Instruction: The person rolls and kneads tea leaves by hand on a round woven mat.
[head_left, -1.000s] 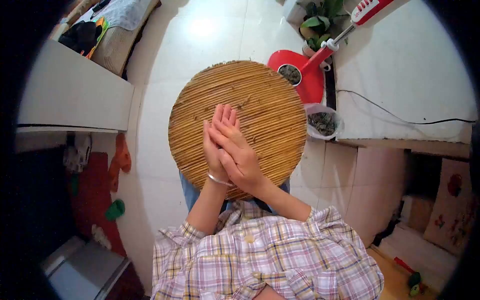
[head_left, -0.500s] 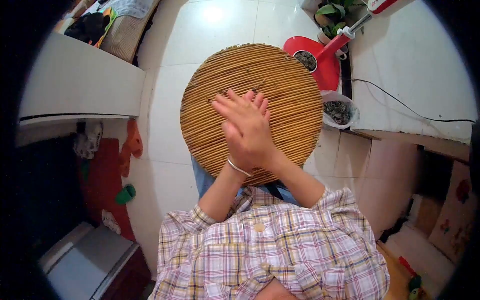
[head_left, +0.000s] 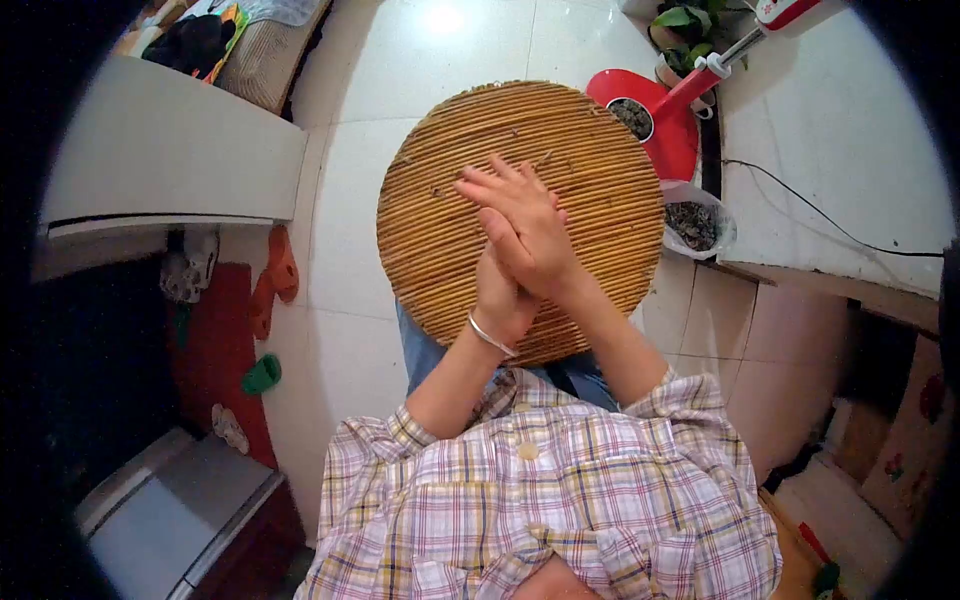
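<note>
A round mat of thin yellow-brown stalks (head_left: 440, 240) lies across my lap, with a few small dark bits on its surface. Over its middle, my right hand (head_left: 537, 235) is laid across my left hand (head_left: 499, 285), palm to palm. The right fingers stretch out toward the upper left, with the thumb a little apart. Most of the left hand is covered; its heel and some straight fingertips show past the right hand. Whether anything lies between the palms is hidden. A silver bangle (head_left: 490, 337) circles my left wrist.
To the right are a red dustpan (head_left: 672, 135), a clear bag of dark scraps (head_left: 692, 228) and a potted plant (head_left: 682, 28). Orange slippers (head_left: 272, 283) and a green slipper (head_left: 261, 374) lie on the left. A white cabinet (head_left: 170, 145) stands nearby.
The right hand has slid back across the left, and fewer left fingertips show now. The whole scene has shifted slightly to the right in view.
</note>
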